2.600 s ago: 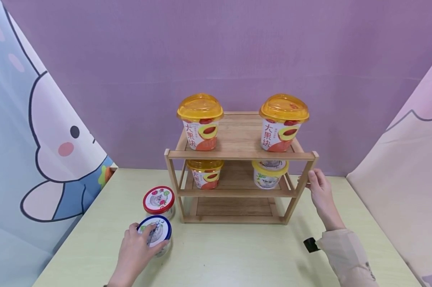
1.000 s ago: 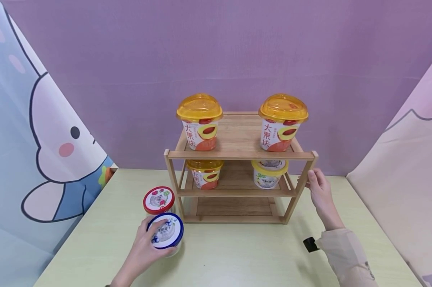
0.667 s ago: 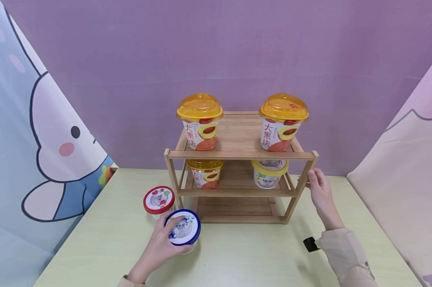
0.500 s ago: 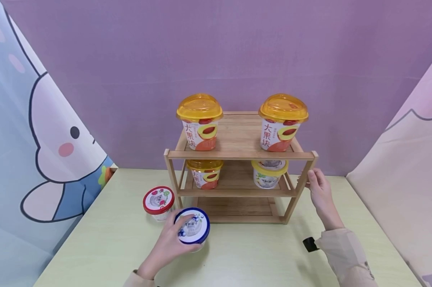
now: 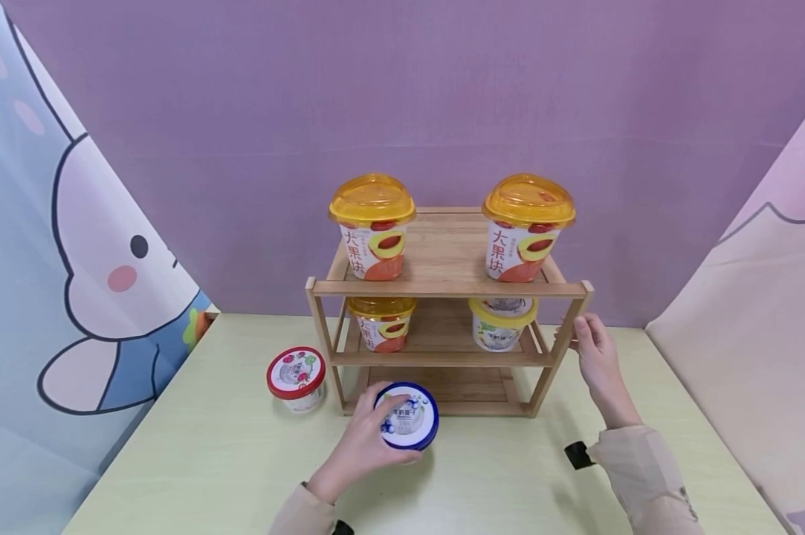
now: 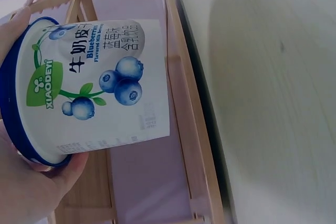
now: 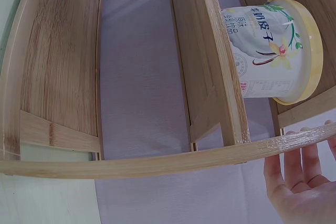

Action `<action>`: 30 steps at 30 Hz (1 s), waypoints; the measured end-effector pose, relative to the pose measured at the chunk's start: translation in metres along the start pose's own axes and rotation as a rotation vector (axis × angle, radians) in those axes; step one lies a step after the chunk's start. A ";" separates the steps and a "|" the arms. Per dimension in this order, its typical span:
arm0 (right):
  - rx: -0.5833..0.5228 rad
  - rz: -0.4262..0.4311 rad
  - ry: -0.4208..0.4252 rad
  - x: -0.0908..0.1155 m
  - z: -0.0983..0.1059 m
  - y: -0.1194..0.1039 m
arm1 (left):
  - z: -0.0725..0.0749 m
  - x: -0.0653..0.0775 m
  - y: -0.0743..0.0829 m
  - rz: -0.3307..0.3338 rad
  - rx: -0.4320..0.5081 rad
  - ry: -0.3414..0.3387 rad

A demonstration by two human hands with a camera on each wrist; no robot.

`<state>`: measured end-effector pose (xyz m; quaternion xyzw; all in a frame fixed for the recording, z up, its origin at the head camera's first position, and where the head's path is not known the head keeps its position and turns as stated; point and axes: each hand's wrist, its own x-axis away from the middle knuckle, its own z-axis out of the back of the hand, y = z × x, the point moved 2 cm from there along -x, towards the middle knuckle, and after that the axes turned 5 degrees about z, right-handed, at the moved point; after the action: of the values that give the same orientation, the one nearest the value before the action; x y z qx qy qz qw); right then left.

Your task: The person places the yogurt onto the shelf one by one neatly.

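Observation:
My left hand (image 5: 362, 449) grips a white tub with a blue lid (image 5: 409, 417) by its lid, thumb on the near side and fingers over the far side. In the left wrist view the tub (image 6: 100, 85) carries a blueberry print, and rack bars show behind it. It is in front of the lowest shelf (image 5: 442, 386) of a wooden three-tier rack (image 5: 452, 290). At the rack's right front post (image 5: 561, 345) my right hand (image 5: 601, 364) holds on. The right wrist view shows its fingers (image 7: 294, 169) behind the post.
Two orange-lidded fruit cups (image 5: 375, 249) (image 5: 524, 249) stand on the top shelf. The middle shelf bears another orange-lidded cup (image 5: 383, 331) at left and a yellow-lidded tub (image 5: 498, 338) at right. A red-lidded tub (image 5: 296, 377) stands on the table (image 5: 195, 446), left of the rack.
The left hand has carried the blue-lidded tub rightward from beside the red-lidded tub to the front of the rack. The right hand has stayed on the post.

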<state>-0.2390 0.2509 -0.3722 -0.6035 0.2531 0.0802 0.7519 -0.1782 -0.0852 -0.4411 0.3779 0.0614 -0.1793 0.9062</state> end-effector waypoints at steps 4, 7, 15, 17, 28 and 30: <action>0.001 -0.003 -0.004 0.000 0.000 0.000 | -0.010 -0.007 0.007 -0.029 -0.012 -0.009; -0.008 0.002 -0.005 0.000 0.000 0.000 | -0.018 -0.012 0.012 -0.043 -0.006 -0.009; -0.004 0.014 -0.007 0.000 0.000 0.001 | -0.039 -0.025 0.024 -0.029 0.030 -0.047; -0.003 0.015 -0.004 -0.001 0.000 0.001 | -0.044 -0.028 0.027 -0.018 0.032 -0.058; -0.017 0.021 0.000 -0.001 -0.001 0.001 | -0.070 -0.043 0.038 0.033 0.018 -0.088; -0.017 0.020 0.003 -0.001 -0.001 0.001 | -0.074 -0.046 0.040 0.048 0.026 -0.093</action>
<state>-0.2399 0.2506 -0.3724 -0.6075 0.2595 0.0887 0.7455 -0.2043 0.0059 -0.4550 0.3823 0.0076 -0.1758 0.9071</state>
